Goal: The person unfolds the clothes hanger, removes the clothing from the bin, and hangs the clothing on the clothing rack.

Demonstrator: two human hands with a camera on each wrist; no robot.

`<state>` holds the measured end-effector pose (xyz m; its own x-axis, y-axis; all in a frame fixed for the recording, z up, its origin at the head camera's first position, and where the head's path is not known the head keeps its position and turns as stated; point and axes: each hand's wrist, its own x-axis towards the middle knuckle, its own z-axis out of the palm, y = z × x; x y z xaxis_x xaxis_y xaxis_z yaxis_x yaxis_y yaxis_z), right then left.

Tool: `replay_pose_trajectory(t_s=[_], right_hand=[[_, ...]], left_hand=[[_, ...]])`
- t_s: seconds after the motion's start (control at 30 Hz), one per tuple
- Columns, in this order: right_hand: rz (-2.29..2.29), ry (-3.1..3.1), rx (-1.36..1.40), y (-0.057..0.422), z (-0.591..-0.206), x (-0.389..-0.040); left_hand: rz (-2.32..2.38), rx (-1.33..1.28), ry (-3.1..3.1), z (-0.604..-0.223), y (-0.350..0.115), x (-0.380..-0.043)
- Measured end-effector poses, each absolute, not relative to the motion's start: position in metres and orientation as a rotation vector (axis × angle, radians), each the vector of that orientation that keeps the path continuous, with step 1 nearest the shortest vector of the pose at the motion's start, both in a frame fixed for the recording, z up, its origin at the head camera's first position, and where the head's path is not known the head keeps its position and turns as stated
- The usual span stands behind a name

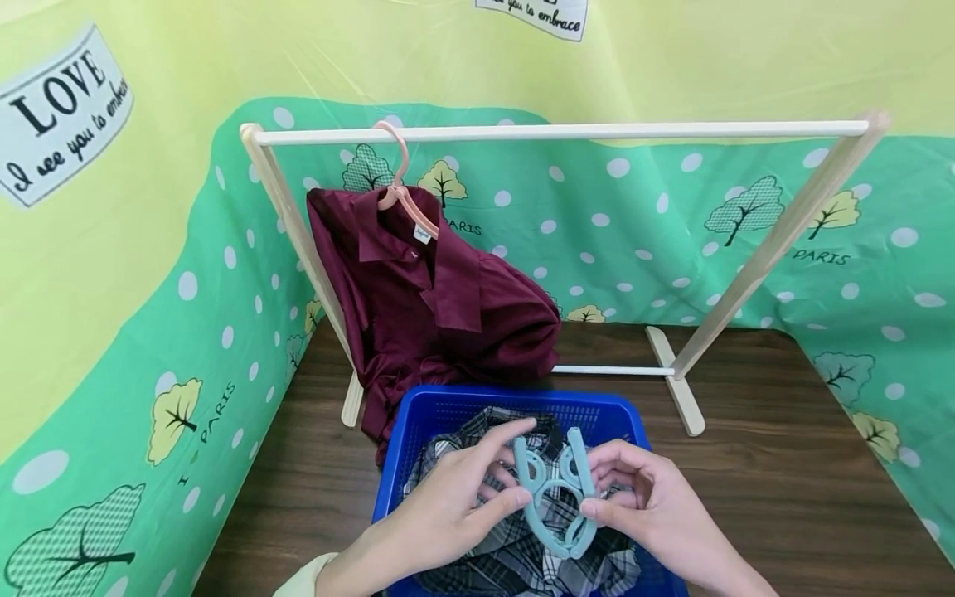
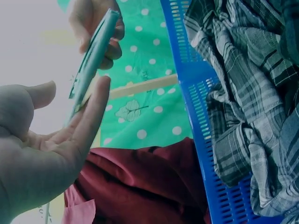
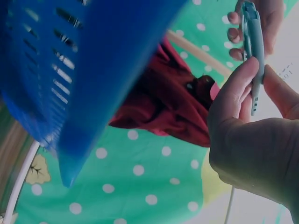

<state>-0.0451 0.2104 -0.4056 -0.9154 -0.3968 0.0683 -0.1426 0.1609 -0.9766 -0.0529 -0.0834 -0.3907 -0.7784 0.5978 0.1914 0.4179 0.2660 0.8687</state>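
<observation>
A light blue folding hanger [image 1: 555, 489], its arms folded together, is held up over the blue basket [image 1: 515, 394]. My right hand [image 1: 656, 506] pinches its right side between thumb and fingers, as the right wrist view also shows. On the other side is my left hand [image 1: 448, 506], with fingers fairly straight beside the hanger; in the left wrist view its thumb [image 2: 43, 94] stands apart from it. Beneath both hands, a grey plaid garment [image 1: 500, 531] lies crumpled in the basket. Part of the garment is hidden by the hands and hanger.
A wooden rack with a white rail [image 1: 597, 130] stands behind the basket. On its left part, a maroon shirt [image 1: 418, 307] hangs from a pink hanger [image 1: 403, 157], its lower end behind the basket. Patterned cloth [image 1: 186, 249] surrounds the brown wooden table [image 1: 776, 464].
</observation>
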Motion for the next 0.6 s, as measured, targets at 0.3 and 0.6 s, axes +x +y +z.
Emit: replay_pose_trajectory(t_s=[0.3, 0.6], right_hand=[[-1.804, 2.154, -0.612, 0.2091, -0.4044, -0.0421], [-1.901, 2.227, -0.754, 0.211, -0.4099, -0.0418]], left_hand=[[1.579, 1.086, 2.427, -0.3921, -0.0787, -0.0514], [1.551, 1.179, 2.391, -0.3893, -0.0829, -0.0524]])
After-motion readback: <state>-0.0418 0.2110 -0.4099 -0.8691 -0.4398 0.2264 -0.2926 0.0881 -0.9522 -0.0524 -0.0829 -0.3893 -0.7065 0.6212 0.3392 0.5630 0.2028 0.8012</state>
